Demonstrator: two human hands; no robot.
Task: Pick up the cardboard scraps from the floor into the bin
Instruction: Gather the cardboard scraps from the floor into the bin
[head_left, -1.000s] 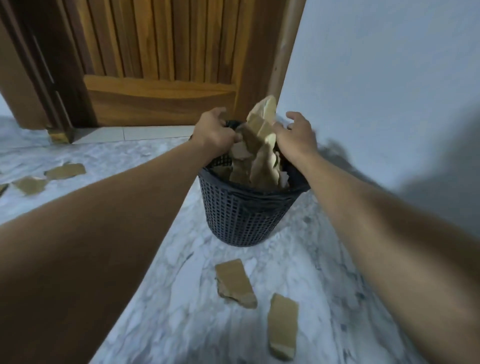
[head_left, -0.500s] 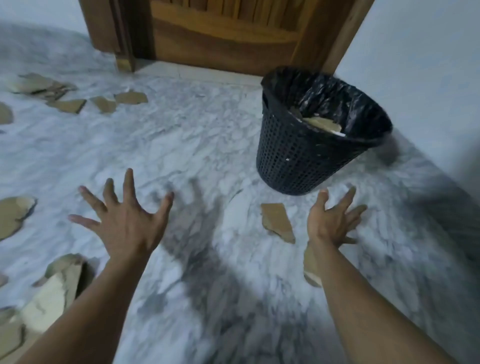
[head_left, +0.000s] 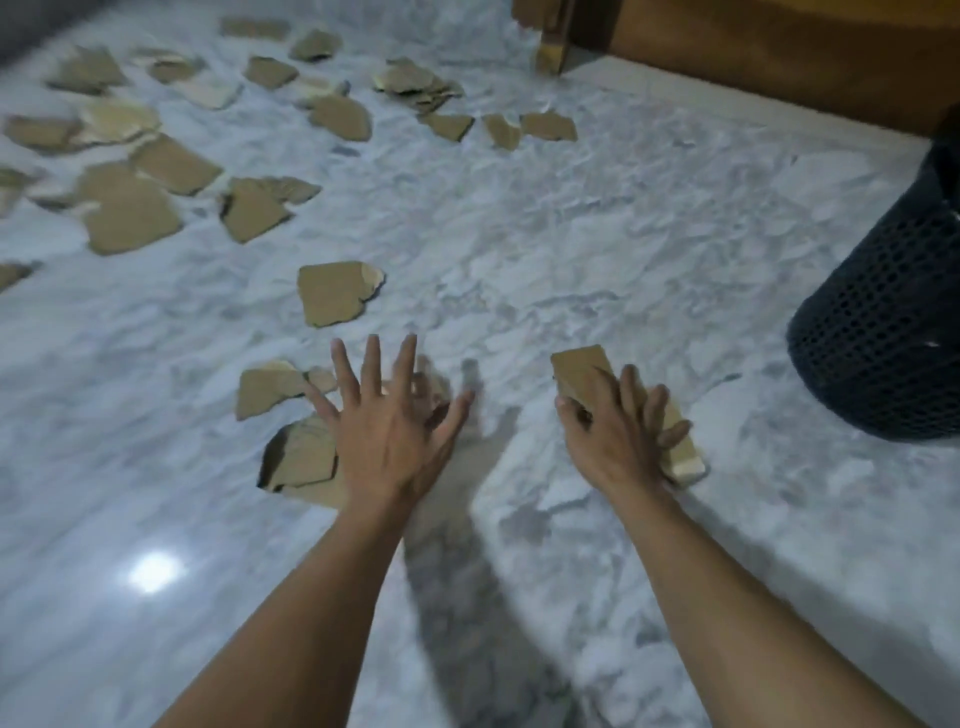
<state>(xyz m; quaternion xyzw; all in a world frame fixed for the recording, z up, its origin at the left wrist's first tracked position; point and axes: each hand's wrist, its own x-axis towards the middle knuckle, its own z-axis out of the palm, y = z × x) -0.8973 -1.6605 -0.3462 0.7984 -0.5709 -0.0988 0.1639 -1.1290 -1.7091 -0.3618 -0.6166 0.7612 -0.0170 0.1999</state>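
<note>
Two hands: your left hand (head_left: 387, 431) is hovering spread-fingered over the floor (head_left: 571, 234) — your right hand (head_left: 621, 431) is gripping one cardboard scrap (head_left: 576, 366).

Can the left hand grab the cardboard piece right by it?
Probably yes. The left hand is open with fingers spread, partly over the cardboard scrap on the floor, and nothing else covers that scrap.
</note>
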